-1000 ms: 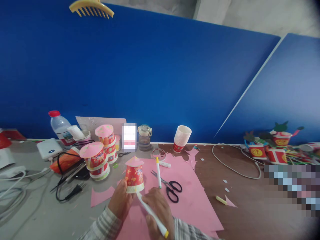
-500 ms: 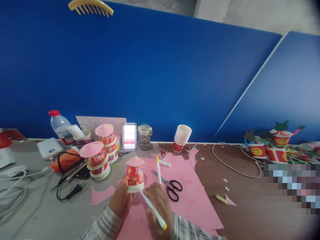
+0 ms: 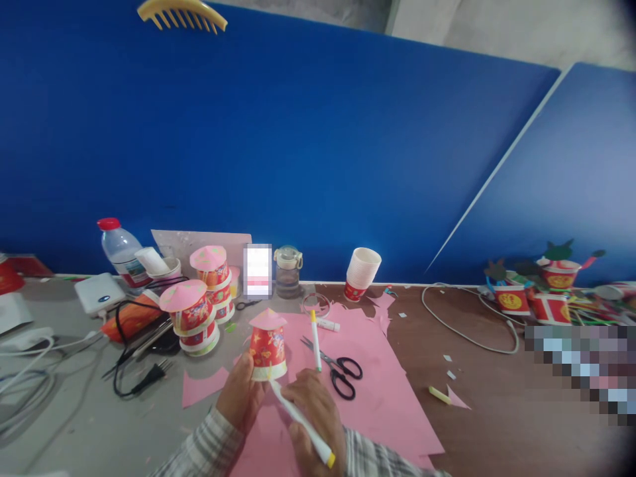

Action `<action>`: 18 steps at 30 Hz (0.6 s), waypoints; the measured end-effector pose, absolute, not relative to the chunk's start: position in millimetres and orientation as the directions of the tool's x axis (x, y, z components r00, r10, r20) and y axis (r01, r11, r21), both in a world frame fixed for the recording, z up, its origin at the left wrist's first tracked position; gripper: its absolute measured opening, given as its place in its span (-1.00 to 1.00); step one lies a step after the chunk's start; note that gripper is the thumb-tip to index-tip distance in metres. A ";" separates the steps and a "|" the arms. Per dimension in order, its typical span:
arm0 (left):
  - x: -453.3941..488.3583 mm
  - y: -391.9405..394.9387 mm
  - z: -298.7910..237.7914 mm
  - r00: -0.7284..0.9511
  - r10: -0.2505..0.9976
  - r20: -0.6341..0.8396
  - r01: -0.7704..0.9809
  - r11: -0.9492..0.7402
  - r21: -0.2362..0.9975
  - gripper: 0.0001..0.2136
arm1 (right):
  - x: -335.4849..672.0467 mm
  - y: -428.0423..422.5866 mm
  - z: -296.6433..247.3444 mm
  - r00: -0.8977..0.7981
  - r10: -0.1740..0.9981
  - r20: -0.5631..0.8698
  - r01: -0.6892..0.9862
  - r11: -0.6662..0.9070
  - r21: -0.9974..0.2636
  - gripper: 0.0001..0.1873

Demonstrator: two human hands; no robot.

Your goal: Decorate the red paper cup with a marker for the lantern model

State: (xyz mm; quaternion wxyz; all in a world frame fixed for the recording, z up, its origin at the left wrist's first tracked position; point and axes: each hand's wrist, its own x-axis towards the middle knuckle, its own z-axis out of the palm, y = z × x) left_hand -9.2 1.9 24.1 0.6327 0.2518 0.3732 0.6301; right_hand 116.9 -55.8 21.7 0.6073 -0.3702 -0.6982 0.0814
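Note:
An upside-down red patterned paper cup (image 3: 268, 346) with a pink paper cone on top is in my left hand (image 3: 239, 396), whose fingers wrap its left side and base. My right hand (image 3: 318, 414) grips a white marker (image 3: 304, 419) with a yellow end cap. Its tip touches or nearly touches the pale rim of the cup. Beneath both hands lie pink paper sheets (image 3: 387, 397). A second white marker (image 3: 316, 341) with a yellow end and black-handled scissors (image 3: 342, 374) rest on the paper, close to my right hand.
Finished-looking cup towers (image 3: 191, 318) with pink tops stand at left, beside a plastic bottle (image 3: 122, 252) and a black plug cable (image 3: 144, 381). Behind are a lidded jar (image 3: 288, 273) and stacked paper cups (image 3: 362, 271). Decorated cups (image 3: 511, 298) sit far right. A blue partition (image 3: 318, 146) closes the back.
The marker in my right hand has shifted slightly down and left along the cup's rim, its yellow end moving a little lower. My left hand keeps the cup nearly still.

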 end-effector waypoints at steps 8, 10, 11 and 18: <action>-10.7 3.9 17.3 -0.073 0.979 -0.188 -0.620 0.103 0.778 -0.61 | 122.7 -54.3 19.5 0.042 0.613 0.789 0.363 0.727 -0.583 -0.67; -11.3 4.6 15.8 -0.067 0.975 -0.210 -0.641 0.119 0.758 -0.61 | 123.6 -54.2 22.0 0.027 0.622 0.783 0.348 0.728 -0.590 -0.67; -11.3 4.8 15.5 -0.065 0.974 -0.215 -0.649 0.122 0.751 -0.61 | 123.7 -54.3 23.0 0.021 0.629 0.777 0.341 0.727 -0.597 -0.68; -7.5 1.6 22.6 -0.107 0.968 -0.229 -0.634 0.111 0.765 -0.60 | 118.3 -55.3 23.7 -0.032 0.632 0.774 0.320 0.741 -0.591 -0.66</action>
